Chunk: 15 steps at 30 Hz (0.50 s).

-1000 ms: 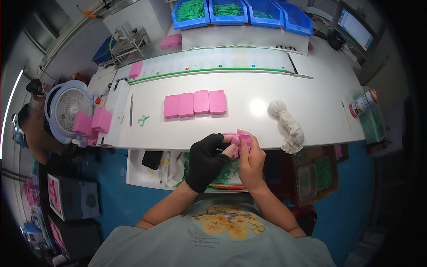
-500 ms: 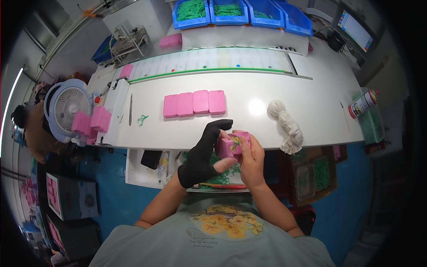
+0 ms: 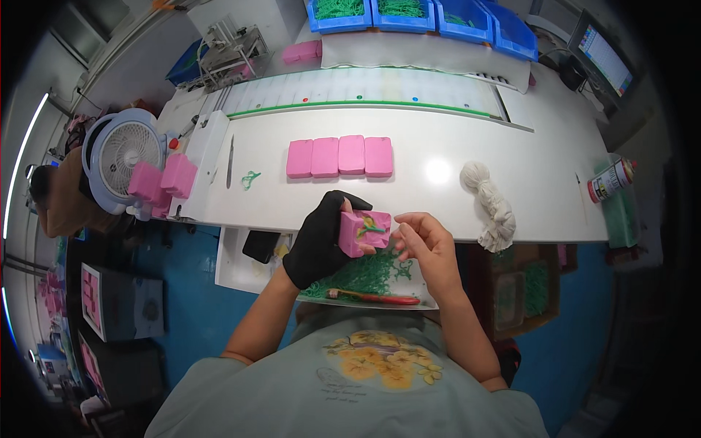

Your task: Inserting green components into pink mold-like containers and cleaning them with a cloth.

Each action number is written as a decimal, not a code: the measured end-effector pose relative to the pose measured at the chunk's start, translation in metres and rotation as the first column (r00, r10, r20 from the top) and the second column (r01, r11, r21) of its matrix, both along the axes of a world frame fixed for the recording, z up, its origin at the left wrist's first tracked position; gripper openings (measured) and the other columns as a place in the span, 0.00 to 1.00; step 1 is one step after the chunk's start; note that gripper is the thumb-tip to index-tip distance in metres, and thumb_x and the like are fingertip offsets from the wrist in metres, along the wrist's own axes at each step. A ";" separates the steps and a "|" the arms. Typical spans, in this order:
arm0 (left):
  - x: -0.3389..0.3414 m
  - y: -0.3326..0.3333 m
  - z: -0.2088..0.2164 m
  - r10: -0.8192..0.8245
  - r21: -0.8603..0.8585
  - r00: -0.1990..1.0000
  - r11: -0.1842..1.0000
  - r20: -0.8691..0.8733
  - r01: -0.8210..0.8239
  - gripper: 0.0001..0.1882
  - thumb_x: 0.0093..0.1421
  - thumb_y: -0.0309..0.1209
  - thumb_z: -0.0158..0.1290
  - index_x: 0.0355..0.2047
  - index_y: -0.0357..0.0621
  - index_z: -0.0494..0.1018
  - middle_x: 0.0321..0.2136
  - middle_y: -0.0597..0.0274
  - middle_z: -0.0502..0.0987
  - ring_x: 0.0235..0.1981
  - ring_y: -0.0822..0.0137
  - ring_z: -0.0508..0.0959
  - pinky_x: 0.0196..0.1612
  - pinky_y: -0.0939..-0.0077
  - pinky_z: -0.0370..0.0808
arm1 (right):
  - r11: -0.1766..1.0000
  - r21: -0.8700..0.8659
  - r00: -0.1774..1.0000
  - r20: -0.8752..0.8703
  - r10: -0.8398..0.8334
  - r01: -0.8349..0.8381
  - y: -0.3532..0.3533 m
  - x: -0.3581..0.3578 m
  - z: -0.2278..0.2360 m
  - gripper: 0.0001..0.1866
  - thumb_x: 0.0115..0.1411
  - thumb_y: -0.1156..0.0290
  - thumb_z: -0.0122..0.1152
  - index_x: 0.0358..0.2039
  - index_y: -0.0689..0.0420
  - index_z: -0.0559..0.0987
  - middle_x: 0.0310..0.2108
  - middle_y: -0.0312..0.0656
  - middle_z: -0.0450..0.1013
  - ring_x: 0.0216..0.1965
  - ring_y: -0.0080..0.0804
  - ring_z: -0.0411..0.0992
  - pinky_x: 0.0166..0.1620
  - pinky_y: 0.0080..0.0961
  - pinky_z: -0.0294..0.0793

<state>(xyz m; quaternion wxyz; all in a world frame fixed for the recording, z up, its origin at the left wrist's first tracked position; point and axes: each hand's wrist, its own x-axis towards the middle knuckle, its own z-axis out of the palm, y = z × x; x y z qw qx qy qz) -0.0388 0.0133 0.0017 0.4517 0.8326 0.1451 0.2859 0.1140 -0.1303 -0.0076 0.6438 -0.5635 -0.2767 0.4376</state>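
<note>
In my left hand (image 3: 325, 237), wearing a black glove with bare fingertips, is a small pink block (image 3: 352, 235). Its hollowed face, turned toward my right hand, holds a yellow and green piece (image 3: 371, 228). My right hand (image 3: 431, 252) is bare and just right of the block, apart from it. The thumb and forefinger there are pressed together; what they hold, if anything, is too small to make out. Beyond both hands, several pink blocks (image 3: 339, 157) stand side by side in a row on the white table (image 3: 270, 204).
Below my hands, an open drawer (image 3: 232, 266) contains green scraps (image 3: 372, 274) and a red-handled tool (image 3: 376, 298). A white yarn bundle (image 3: 489, 208) lies to the right, tweezers (image 3: 231, 162) to the left. A fan (image 3: 128, 164) stands far left; blue bins (image 3: 464, 22) line the back.
My right hand has let go of the pink block and drawn away to the right. The left hand keeps the block, its hollowed face now more exposed. The whole view has shifted slightly.
</note>
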 end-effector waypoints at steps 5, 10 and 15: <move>0.001 -0.003 0.005 -0.033 0.000 0.997 0.999 -0.067 0.033 0.29 0.43 0.33 0.71 0.36 0.44 0.61 0.40 0.56 0.75 0.39 0.59 0.79 0.41 0.70 0.76 | 0.993 -0.079 0.995 0.040 0.096 -0.092 0.001 0.001 -0.004 0.09 0.60 0.71 0.62 0.37 0.63 0.80 0.28 0.31 0.75 0.28 0.11 0.68 0.31 0.12 0.67; -0.005 -0.001 0.005 -0.044 -0.019 0.991 0.999 -0.123 0.042 0.31 0.41 0.33 0.73 0.34 0.44 0.59 0.40 0.54 0.75 0.41 0.65 0.76 0.44 0.71 0.74 | 0.992 -0.068 0.994 -0.002 0.108 -0.108 0.004 -0.003 -0.001 0.08 0.59 0.74 0.63 0.37 0.65 0.80 0.27 0.30 0.75 0.27 0.11 0.68 0.31 0.11 0.67; -0.002 -0.005 0.005 -0.046 -0.017 0.988 0.999 -0.144 0.044 0.31 0.41 0.33 0.73 0.33 0.44 0.59 0.40 0.55 0.75 0.41 0.65 0.76 0.44 0.72 0.74 | 0.987 -0.059 0.988 -0.008 0.152 -0.152 0.000 0.004 -0.007 0.08 0.59 0.75 0.63 0.37 0.65 0.80 0.27 0.32 0.76 0.27 0.11 0.69 0.30 0.11 0.67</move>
